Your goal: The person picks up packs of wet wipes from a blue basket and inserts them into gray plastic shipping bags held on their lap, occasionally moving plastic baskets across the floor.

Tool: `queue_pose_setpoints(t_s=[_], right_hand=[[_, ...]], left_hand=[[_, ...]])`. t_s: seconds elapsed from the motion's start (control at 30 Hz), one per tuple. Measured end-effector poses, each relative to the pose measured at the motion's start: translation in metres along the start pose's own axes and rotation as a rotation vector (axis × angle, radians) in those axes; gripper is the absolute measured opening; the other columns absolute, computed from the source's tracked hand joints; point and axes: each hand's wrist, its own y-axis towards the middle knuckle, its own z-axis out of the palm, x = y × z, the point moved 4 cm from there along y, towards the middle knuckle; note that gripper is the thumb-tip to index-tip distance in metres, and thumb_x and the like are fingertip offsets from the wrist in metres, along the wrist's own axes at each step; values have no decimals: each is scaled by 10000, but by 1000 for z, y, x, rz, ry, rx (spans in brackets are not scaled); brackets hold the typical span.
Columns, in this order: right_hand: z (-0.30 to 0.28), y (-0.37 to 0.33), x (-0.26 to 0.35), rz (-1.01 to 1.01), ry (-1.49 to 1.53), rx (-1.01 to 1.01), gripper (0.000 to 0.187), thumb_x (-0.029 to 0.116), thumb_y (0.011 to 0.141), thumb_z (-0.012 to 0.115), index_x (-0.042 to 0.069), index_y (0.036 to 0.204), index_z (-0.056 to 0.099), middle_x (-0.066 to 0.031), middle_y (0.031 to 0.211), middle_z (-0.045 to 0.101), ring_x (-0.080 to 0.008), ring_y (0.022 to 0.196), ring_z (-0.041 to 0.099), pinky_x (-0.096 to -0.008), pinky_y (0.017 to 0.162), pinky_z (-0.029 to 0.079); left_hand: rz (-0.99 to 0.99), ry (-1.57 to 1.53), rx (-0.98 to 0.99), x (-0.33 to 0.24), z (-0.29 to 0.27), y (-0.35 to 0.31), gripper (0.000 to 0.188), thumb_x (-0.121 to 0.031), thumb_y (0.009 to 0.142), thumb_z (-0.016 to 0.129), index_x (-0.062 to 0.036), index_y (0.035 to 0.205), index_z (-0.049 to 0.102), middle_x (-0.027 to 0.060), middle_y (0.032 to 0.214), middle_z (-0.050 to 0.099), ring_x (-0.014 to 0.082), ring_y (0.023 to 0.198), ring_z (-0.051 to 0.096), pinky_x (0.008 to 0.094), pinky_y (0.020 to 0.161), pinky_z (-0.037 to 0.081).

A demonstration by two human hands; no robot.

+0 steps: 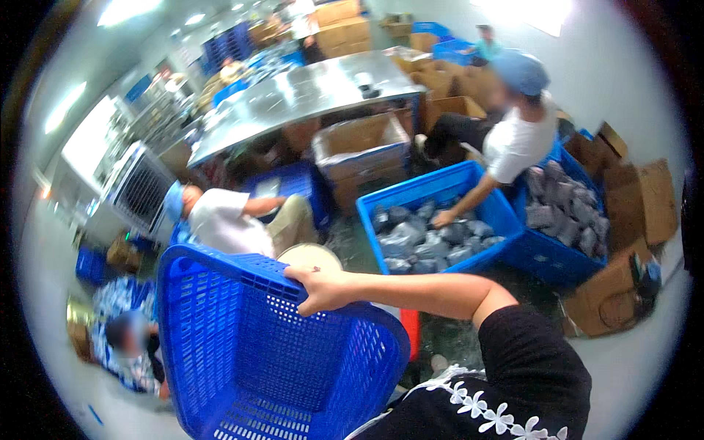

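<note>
My right hand (pixel 323 288) grips the rim of a blue plastic basket (pixel 282 359) with slotted walls, its thumb on the inner side and the fingertips hidden by the rim. The basket is tilted, and its bare inner walls and slotted bottom show. My right forearm reaches across from the right, out of a black sleeve. My left hand is not in view. Beyond my arm stands a blue crate (pixel 440 220) holding several grey plastic-wrapped packages (pixel 414 238). A co-worker's hand rests on those packages.
One seated co-worker (pixel 524 139) is by the crate, another (pixel 227 220) beyond the basket, a third person (pixel 132 345) at lower left. A second packed crate (pixel 561 253), cardboard boxes (pixel 638 198), a metal table (pixel 293 95), an open carton (pixel 359 147) and a round stool (pixel 312 257) stand around.
</note>
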Motion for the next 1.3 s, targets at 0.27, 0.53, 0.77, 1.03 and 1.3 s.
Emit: queue_pose_setpoints(t_s=[0.27, 0.53, 0.77, 1.03, 1.3], right_hand=[[-148, -200, -47, 335, -100, -487, 529, 311, 655, 685, -10, 1060, 569, -247, 1004, 620, -367, 965, 603, -424, 875, 468], [-142, -431, -53, 721, 79, -971, 460, 222, 657, 729, 18, 1058, 638, -75, 981, 686, -157, 905, 632, -313, 833, 497], [-27, -573, -29, 867, 117, -1469, 609, 166, 664, 719, -36, 1216, 557, -96, 968, 645, -196, 935, 627, -313, 786, 516], [39, -608, -16, 761, 433, -1478, 305, 168, 710, 681, 45, 973, 590, -17, 868, 586, -126, 762, 554, -254, 715, 462], [46, -552, 14, 777, 172, -1673, 227, 100, 713, 670, 36, 923, 613, -18, 832, 611, -100, 712, 540, -234, 674, 446]], left_hand=[[14, 279, 345, -20, 211, -1, 477, -88, 752, 682, -51, 1206, 543, 82, 1009, 638, 196, 889, 617, 332, 736, 519], [34, 460, 467, -22, 303, 8, 527, -109, 746, 691, -53, 1246, 531, 75, 1018, 634, 177, 903, 608, 317, 740, 504], [99, 459, 502, -32, 237, 14, 572, -128, 742, 699, -54, 1280, 521, 69, 1026, 630, 162, 914, 600, 303, 743, 490], [128, 691, 445, -33, 333, 34, 318, -55, 654, 697, -1, 961, 634, 85, 813, 644, 222, 678, 614, 386, 591, 507], [97, 599, 591, -80, 377, 23, 320, 26, 676, 639, -20, 990, 599, 59, 781, 607, 197, 620, 612, 328, 548, 532]])
